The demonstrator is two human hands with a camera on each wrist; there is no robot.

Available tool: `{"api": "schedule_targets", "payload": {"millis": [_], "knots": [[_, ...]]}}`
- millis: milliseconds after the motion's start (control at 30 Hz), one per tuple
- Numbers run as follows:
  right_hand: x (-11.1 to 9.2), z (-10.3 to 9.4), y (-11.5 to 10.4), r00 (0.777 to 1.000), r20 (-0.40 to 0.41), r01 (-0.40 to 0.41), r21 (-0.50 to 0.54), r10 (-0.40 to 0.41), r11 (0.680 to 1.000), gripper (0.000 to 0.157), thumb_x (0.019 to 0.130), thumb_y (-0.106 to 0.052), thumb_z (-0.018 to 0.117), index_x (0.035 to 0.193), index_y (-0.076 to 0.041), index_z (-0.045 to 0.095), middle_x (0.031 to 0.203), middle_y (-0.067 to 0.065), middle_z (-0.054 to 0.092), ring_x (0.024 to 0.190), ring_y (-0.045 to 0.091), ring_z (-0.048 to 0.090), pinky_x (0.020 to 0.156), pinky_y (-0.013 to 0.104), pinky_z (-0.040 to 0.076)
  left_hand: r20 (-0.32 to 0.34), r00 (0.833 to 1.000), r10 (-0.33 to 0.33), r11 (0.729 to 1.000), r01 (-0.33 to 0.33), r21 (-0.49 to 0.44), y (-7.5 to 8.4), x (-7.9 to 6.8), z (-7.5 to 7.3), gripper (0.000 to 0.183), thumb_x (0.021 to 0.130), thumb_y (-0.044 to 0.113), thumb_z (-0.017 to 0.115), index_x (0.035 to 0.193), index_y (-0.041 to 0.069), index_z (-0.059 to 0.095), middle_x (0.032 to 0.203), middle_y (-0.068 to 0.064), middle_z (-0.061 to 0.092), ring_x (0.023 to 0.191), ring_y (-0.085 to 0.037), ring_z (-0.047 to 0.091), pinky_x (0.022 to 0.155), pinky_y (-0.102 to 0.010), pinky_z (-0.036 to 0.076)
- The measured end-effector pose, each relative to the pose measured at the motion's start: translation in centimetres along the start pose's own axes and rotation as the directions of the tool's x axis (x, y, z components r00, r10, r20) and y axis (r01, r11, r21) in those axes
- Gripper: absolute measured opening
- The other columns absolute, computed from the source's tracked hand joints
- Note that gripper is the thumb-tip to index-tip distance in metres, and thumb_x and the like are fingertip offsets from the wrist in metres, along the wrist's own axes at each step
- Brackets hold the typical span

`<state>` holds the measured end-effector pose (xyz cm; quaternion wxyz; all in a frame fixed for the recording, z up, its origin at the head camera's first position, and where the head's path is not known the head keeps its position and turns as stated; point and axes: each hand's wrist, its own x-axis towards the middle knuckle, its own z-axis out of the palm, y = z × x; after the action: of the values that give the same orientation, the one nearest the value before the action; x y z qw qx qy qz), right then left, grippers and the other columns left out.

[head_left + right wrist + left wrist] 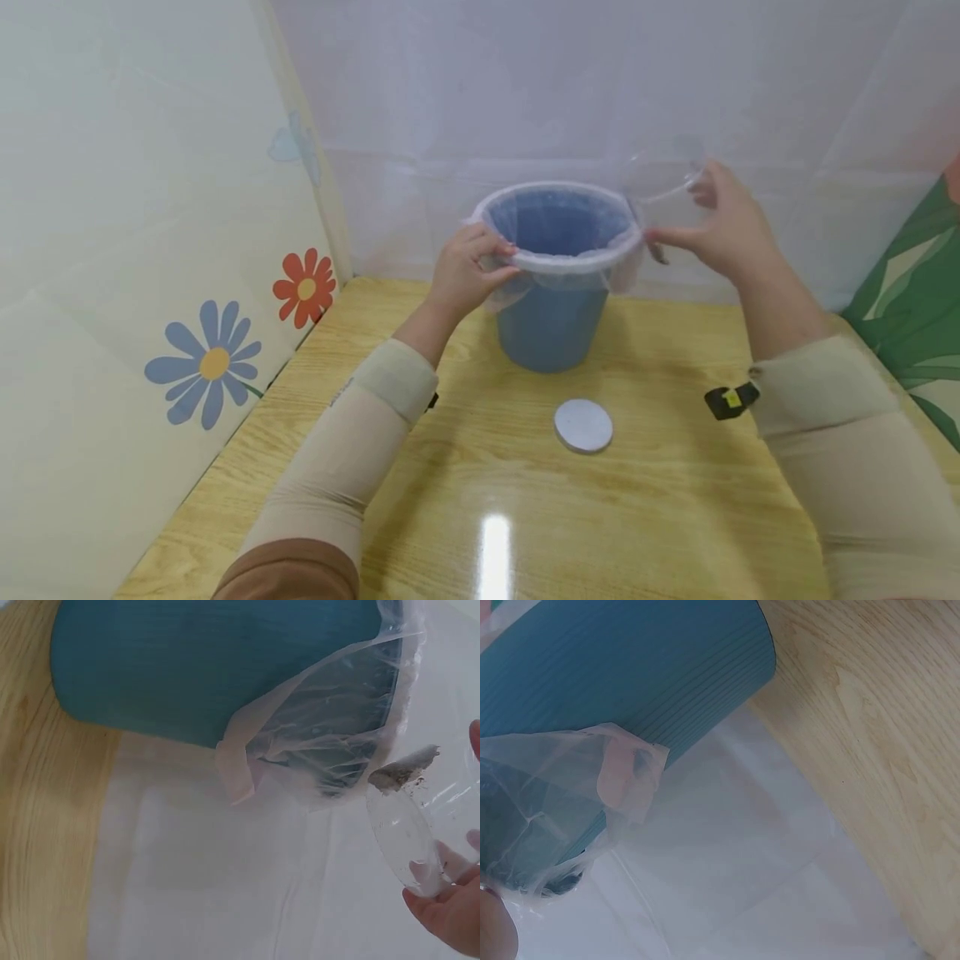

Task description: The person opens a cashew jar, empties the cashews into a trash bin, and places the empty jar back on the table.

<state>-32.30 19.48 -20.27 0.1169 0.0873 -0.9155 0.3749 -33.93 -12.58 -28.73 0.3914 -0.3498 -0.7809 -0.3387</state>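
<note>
A blue bin (551, 329) stands upright on the table, lined with a thin clear bag (555, 265) folded over its rim; a pale pink strip of the bag hangs outside. My left hand (467, 271) pinches the bag-covered rim at its near left, thumb outside and fingers on top. At the right of the rim, my right hand (731, 221) holds a clear plastic cup (401, 840), blurred in the head view and tilted. A grey-brown clump (401, 771) clings to the cup's edge, with small specks around it.
A round white disc (583, 425) lies on the wood-grain table (652, 492) in front of the bin. A white sheet (487, 100) hangs close behind the bin. To the left stands a wall covering (97, 250) printed with flowers.
</note>
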Motion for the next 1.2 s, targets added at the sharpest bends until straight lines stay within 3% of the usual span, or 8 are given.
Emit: {"api": "schedule_targets", "payload": {"millis": [300, 533, 733, 833, 933, 1033, 1133, 1200], "knots": [[-1.6, 0.1, 0.7, 0.998, 0.018, -0.069, 0.156, 0.067, 0.985, 0.101, 0.068, -0.047, 0.074, 0.145, -0.037, 0.009, 0.149, 0.009, 0.024, 0.134, 0.028, 0.025, 0.103, 0.054, 0.026, 0.002, 1.000, -0.011, 1.000, 0.011, 0.007, 0.2, 0.0, -0.1, 0.021, 0.067, 0.015, 0.081, 0.082, 0.005, 0.070, 0.081, -0.005, 0.062, 0.079, -0.017, 0.055, 0.070, -0.026, 0.046], [-3.0, 0.3, 1.6, 0.998, 0.029, -0.062, 0.236, 0.057, 0.970, 0.092, 0.075, -0.044, 0.070, 0.145, -0.034, 0.011, 0.147, 0.009, 0.028, 0.132, 0.031, 0.030, 0.102, 0.056, 0.028, 0.005, 1.000, -0.027, 1.000, 0.027, -0.009, 0.3, 0.0, -0.2, 0.021, 0.067, 0.014, 0.081, 0.083, 0.005, 0.070, 0.081, -0.005, 0.062, 0.079, -0.018, 0.055, 0.069, -0.026, 0.046], [-4.1, 0.8, 2.4, 0.999, 0.046, -0.028, 0.354, 0.013, 0.935, 0.082, 0.080, -0.031, 0.069, 0.144, -0.029, 0.018, 0.143, 0.013, 0.034, 0.127, 0.033, 0.036, 0.102, 0.052, 0.029, 0.004, 0.999, -0.034, 0.999, 0.034, -0.012, 0.4, 0.0, -0.2, 0.022, 0.066, 0.014, 0.081, 0.082, 0.005, 0.070, 0.081, -0.005, 0.061, 0.078, -0.017, 0.055, 0.068, -0.026, 0.046], [-4.6, 1.1, 2.8, 0.998, 0.049, 0.009, 0.442, -0.034, 0.897, 0.078, 0.082, -0.019, 0.068, 0.143, -0.022, 0.021, 0.140, 0.016, 0.038, 0.126, 0.032, 0.038, 0.102, 0.038, 0.036, -0.001, 1.000, -0.025, 1.000, 0.025, -0.006, 0.3, 0.0, -0.2, 0.022, 0.066, 0.014, 0.081, 0.082, 0.005, 0.070, 0.080, -0.005, 0.061, 0.077, -0.017, 0.055, 0.068, -0.026, 0.045], [-5.2, 1.5, 3.1, 0.993, 0.046, 0.057, 0.606, -0.107, 0.793, 0.077, 0.080, -0.002, 0.067, 0.142, -0.013, 0.023, 0.131, 0.013, 0.047, 0.119, 0.023, 0.046, 0.091, 0.022, 0.044, -0.006, 1.000, -0.015, 1.000, 0.015, -0.006, 0.2, 0.0, -0.1, 0.021, 0.066, 0.014, 0.081, 0.082, 0.005, 0.070, 0.080, -0.005, 0.061, 0.077, -0.017, 0.055, 0.068, -0.025, 0.045], [-5.8, 1.9, 3.5, 0.984, 0.048, 0.087, 0.712, -0.173, 0.697, 0.078, 0.078, 0.008, 0.064, 0.142, -0.008, 0.023, 0.120, 0.005, 0.054, 0.110, 0.014, 0.052, 0.084, 0.016, 0.046, -0.007, 1.000, -0.014, 1.000, 0.014, -0.009, 0.2, 0.0, -0.1, 0.021, 0.065, 0.014, 0.081, 0.081, 0.005, 0.070, 0.080, -0.005, 0.061, 0.078, -0.018, 0.055, 0.069, -0.026, 0.045], [-6.4, 2.4, 4.2, 0.974, 0.065, 0.099, 0.738, -0.217, 0.667, 0.076, 0.078, 0.011, 0.062, 0.141, -0.008, 0.024, 0.113, -0.001, 0.058, 0.105, 0.011, 0.055, 0.083, 0.017, 0.047, -0.001, 1.000, -0.021, 1.000, 0.021, -0.013, 0.3, 0.0, -0.1, 0.022, 0.066, 0.014, 0.082, 0.081, 0.004, 0.070, 0.081, -0.005, 0.062, 0.079, -0.018, 0.055, 0.071, -0.026, 0.045], [-6.7, 2.8, 4.8, 0.967, 0.086, 0.099, 0.738, -0.238, 0.668, 0.074, 0.079, 0.011, 0.061, 0.141, -0.008, 0.025, 0.113, -0.002, 0.059, 0.104, 0.010, 0.056, 0.083, 0.017, 0.047, 0.004, 1.000, -0.025, 1.000, 0.025, -0.013, 0.3, 0.1, -0.2, 0.022, 0.066, 0.014, 0.081, 0.082, 0.005, 0.070, 0.081, -0.005, 0.062, 0.080, -0.018, 0.055, 0.072, -0.026, 0.045]]}}
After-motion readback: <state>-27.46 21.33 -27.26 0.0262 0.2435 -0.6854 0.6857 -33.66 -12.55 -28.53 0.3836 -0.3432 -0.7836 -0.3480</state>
